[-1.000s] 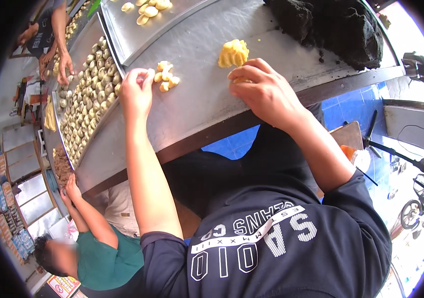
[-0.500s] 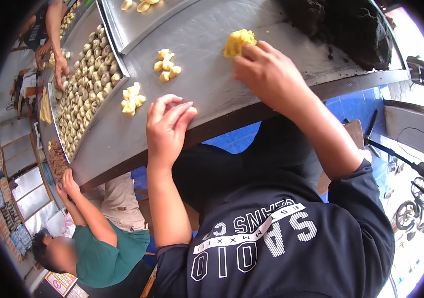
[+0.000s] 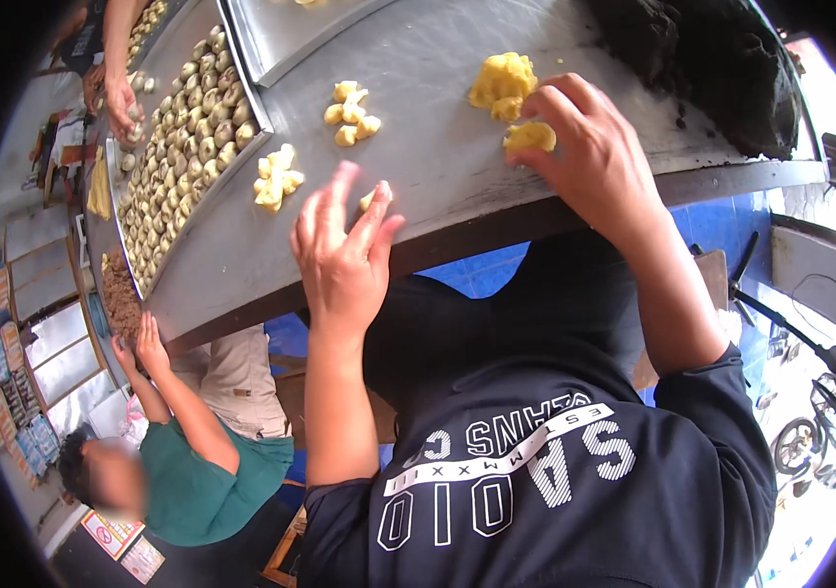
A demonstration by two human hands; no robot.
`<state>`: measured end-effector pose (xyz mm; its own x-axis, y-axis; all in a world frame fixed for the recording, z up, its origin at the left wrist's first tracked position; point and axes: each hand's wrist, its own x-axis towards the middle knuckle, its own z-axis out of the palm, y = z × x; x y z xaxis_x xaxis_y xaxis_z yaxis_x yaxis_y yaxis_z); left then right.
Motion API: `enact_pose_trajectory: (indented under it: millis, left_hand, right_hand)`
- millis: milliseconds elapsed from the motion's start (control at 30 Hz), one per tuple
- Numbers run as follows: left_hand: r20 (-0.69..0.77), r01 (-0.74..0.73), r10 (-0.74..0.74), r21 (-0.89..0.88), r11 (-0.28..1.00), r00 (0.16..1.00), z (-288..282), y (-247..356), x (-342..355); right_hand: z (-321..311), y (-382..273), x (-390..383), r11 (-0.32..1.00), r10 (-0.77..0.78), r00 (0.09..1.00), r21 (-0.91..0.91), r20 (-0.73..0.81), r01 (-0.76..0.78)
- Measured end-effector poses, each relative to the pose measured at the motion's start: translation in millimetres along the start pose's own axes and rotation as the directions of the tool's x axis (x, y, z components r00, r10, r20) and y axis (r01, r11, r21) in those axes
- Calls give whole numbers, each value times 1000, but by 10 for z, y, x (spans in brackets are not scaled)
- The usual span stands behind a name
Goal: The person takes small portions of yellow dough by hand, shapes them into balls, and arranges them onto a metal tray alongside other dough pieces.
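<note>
Over the near edge of the metal table, my left hand (image 3: 344,255) has its fingers spread. A small bit of yellow dough (image 3: 367,201) shows between its fingertips; whether they touch it is unclear. My right hand (image 3: 599,162) pinches a torn piece of yellow dough (image 3: 532,137) between thumb and fingers. Just beyond that piece sits a larger lump of yellow dough (image 3: 502,80). Two small clusters of pale dough pieces lie farther left, one cluster (image 3: 350,113) beyond my left hand and another cluster (image 3: 277,178) beside the tray.
A metal tray (image 3: 259,116) full of round filled dough balls stands at left, with another metal tray (image 3: 286,64) beyond it. A large dark mass (image 3: 702,78) covers the table's far right. One co-worker's hand (image 3: 122,106) reaches over the balls; another person in green (image 3: 192,480) works at lower left.
My right hand has drawn back toward me with a piece of dough, away from the larger lump. My left hand's fingers have spread apart. The head view has shifted slightly.
</note>
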<state>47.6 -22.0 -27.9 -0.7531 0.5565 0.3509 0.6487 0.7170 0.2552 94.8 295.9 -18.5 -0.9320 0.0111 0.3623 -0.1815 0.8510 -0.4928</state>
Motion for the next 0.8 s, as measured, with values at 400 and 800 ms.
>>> enact_pose_trajectory:
  millis: [400,800]
  left_hand:
    - [-247,-401,416,111,909,875,638,-63,1204]
    - [-260,-469,467,55,881,845,614,103,1196]
  right_hand:
    - [67,-47,4,999,-47,997,24,-66,49]
    - [201,-65,113,960,-152,987,-245,-43,137]
